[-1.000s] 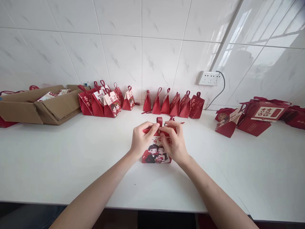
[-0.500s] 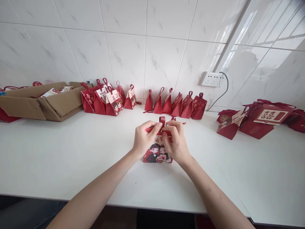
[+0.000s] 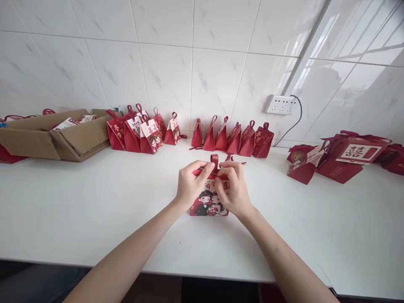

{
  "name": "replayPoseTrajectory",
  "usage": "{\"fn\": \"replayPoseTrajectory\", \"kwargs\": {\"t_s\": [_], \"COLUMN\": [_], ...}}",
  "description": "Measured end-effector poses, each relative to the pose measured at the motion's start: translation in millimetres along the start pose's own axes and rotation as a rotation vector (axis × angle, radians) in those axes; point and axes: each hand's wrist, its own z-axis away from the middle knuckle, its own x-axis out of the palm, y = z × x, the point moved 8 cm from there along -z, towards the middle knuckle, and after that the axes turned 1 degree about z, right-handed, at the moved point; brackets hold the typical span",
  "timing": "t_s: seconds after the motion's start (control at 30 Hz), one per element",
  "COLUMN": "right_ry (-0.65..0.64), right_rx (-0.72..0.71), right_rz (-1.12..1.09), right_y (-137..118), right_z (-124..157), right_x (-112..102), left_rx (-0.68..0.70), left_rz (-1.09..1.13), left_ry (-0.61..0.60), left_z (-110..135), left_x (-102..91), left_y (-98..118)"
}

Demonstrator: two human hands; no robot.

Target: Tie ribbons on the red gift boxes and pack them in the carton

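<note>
A small red wedding favor box (image 3: pixel 208 207) stands upright before me, its front printed with a cartoon bride and groom. From its top rises a dark red ribbon loop (image 3: pixel 214 160). My left hand (image 3: pixel 192 185) is closed in a pinch at the base of the loop, thumb against the top of the box. On the other side, my right hand (image 3: pixel 235 187) pinches the ribbon close to the left fingertips. A small golden spot shows between the two hands; what it is I cannot make out. The fingers partly cover the top edge and the lettering.
Several finished-looking red favor boxes (image 3: pixel 234 141) line the wall, and another group (image 3: pixel 152 136) stands left of them. An open cardboard carton (image 3: pixel 78 143) is at far left. Bigger red boxes (image 3: pixel 341 168) sit at right, below a power strip (image 3: pixel 280 104) with a cable.
The fingertips have shifted slightly at the base of the loop, and the golden spot shows less. The box stays in place.
</note>
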Motion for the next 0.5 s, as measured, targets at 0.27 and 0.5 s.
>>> {"fn": "replayPoseTrajectory", "kwargs": {"t_s": [0.27,0.5], "right_ry": [0.043,0.029], "right_rx": [0.066,0.133], "right_rz": [-0.032,-0.034], "right_y": [6.2,10.9], "right_z": [0.9,0.9], "right_x": [-2.8,-3.3], "left_rx": [-0.013,-0.041], "left_rz": [0.019,0.027], "left_ry": [-0.005,-0.01], "left_z": [-0.1,0.2], "left_x": [0.9,0.7], "left_y": [-1.2,-2.6]}}
